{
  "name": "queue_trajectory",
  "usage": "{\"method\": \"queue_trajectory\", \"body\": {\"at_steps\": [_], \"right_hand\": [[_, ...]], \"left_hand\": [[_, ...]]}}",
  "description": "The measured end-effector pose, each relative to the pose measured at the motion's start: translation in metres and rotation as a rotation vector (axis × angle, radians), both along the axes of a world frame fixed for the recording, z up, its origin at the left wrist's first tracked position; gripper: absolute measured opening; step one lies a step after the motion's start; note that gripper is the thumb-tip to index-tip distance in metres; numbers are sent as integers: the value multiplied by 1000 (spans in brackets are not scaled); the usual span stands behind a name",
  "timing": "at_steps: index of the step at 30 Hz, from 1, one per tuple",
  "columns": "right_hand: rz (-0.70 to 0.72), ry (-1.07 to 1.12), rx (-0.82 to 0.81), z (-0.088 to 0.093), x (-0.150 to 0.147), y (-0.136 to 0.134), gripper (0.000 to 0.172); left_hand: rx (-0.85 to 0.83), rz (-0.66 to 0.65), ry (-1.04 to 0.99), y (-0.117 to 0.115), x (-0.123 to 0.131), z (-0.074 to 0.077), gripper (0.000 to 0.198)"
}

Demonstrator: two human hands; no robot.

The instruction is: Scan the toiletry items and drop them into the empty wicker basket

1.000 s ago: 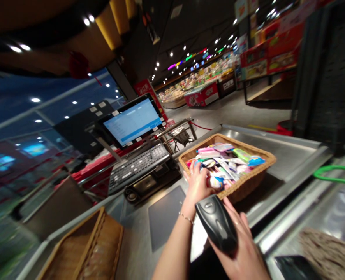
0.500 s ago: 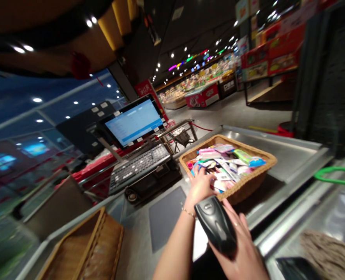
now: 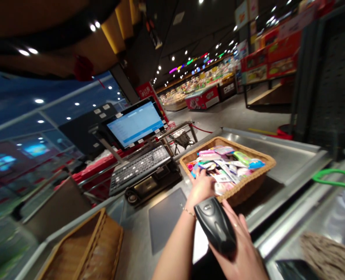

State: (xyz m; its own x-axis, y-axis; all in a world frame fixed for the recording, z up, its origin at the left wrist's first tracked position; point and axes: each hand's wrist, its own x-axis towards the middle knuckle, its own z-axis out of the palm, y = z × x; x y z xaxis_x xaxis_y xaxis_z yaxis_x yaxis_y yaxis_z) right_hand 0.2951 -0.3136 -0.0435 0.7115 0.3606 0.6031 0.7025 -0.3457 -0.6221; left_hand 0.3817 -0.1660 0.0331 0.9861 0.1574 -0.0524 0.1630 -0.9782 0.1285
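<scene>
My left hand (image 3: 202, 186) reaches over the near left rim of a wicker basket (image 3: 252, 182). Its fingers are apart among the small packaged goods (image 3: 226, 171) heaped inside; some fingertips are hidden by the packs, and nothing is seen lifted. In my right hand (image 3: 244, 245) is a black handheld barcode scanner (image 3: 216, 225), held just in front of the basket, its head toward my left wrist. Bright pink, green and blue packs show on top of the heap.
A monitor (image 3: 136, 122) and a keyboard (image 3: 140, 167) stand at the left. Another wicker basket (image 3: 102, 241) is at the lower left. Around the goods basket runs a raised metal counter edge (image 3: 301, 179). A brown cloth (image 3: 330, 252) and a green loop (image 3: 321, 177) lie right.
The camera view has shifted very slightly. My left hand stays in the basket with its fingers moved a little; my right hand keeps the barcode scanner in the same place.
</scene>
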Motion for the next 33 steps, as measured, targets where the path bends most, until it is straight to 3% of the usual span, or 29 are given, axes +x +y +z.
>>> {"method": "queue_trajectory", "body": {"at_steps": [10,17,21,24,28,33], "right_hand": [[2,25,-22,0,0,0,66],[9,37,3,1,-2,2,66],[10,36,-9,-1,-2,1,65],[21,32,-20,-1,-2,-1,64],[41,30,-7,0,-6,1,61],[120,28,-29,-4,-24,11,62]], "left_hand": [[-81,-14,-95,9,-10,5,50],[-92,15,-182,15,-20,21,50],[-50,49,-241,24,-38,30,47],[-59,134,-281,44,-63,30,41],[-73,273,-142,78,-102,12,50],[-179,272,195,98,-134,-37,49]]}}
